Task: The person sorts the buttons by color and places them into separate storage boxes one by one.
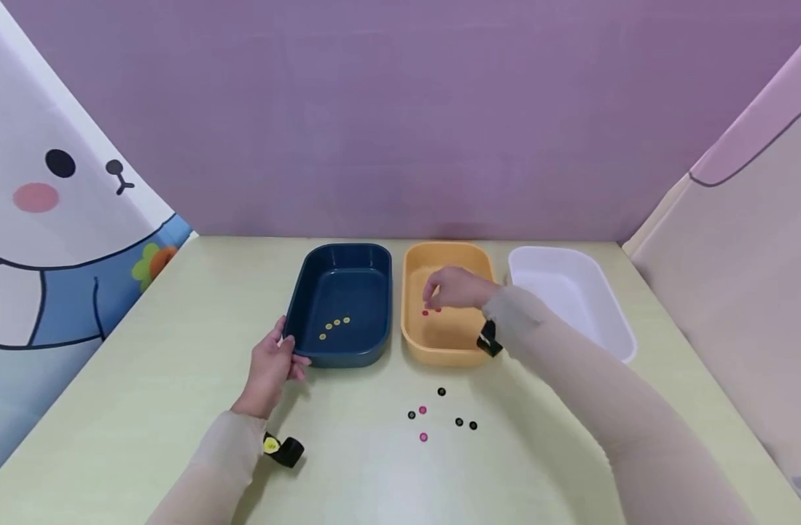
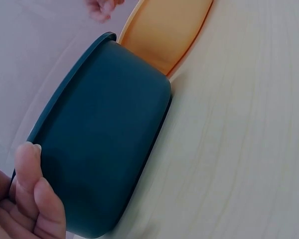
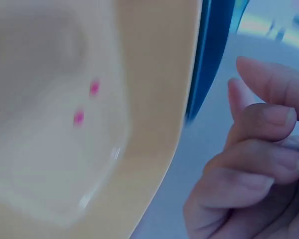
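Note:
My left hand [image 1: 273, 367] holds the front left corner of a dark blue tray [image 1: 357, 292], thumb by the rim and fingers around the outside. Several small yellow buttons [image 1: 337, 322] lie in a slanting row on its floor. Over the orange tray [image 1: 446, 339] hovers my right hand [image 1: 457, 286], its fingers loosely bent. The right wrist view shows that hand's thumb and fingers [image 3: 249, 154] with no button seen between them. Two pink-red buttons [image 3: 78, 117] rest on the orange tray's floor, partly under the hand in the head view.
Right of the orange tray stands a white tray [image 1: 551, 281], partly covered by my right sleeve. On the table in front lie several black buttons [image 1: 442, 391] and two pink buttons [image 1: 423, 410]. A purple backdrop [image 1: 400, 131] rises behind the trays.

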Demonstrator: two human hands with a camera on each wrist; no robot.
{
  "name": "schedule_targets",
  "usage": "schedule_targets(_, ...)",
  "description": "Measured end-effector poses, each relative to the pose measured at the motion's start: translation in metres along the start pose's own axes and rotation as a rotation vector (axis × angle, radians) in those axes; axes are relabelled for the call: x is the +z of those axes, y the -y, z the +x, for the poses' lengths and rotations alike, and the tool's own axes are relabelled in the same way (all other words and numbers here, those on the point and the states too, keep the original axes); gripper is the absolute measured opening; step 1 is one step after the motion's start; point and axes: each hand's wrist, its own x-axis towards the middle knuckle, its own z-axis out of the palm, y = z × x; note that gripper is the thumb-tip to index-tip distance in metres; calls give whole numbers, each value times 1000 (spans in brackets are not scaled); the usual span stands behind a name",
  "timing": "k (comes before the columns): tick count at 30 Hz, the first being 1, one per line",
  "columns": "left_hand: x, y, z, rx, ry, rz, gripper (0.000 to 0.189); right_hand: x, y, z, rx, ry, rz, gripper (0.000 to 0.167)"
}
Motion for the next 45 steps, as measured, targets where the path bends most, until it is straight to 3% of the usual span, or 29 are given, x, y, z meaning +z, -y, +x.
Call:
schedule_targets(6,-2,-1,-2,-6,-9,5,53,30,18,-42,-164,37,134,6)
schedule_targets(10,-2,0,-1,-15,-2,12,54,52,17,-68,-217,69,240,8)
schedule_targets(15,-4,-2,0,-4,-9,17,54,79,11,-79,-106,226,406,10)
schedule_targets(18,-5,-4,0,-4,-12,13,54,93,8,-77,-5,264,462,10)
schedule_targets(22,-5,-4,0,-11,-9,15,54,108,4,-73,66,228,449,15)
schedule_targets(27,-4,-3,1,-15,-9,22,54,116,3,-66,87,180,372,19)
schedule_targets(39,1,-2,1,-19,3,15,53,122,2,-63,75,169,228,21)
schedule_targets(45,0,0,2,-17,0,11,54,123,2,-65,19,173,169,22)
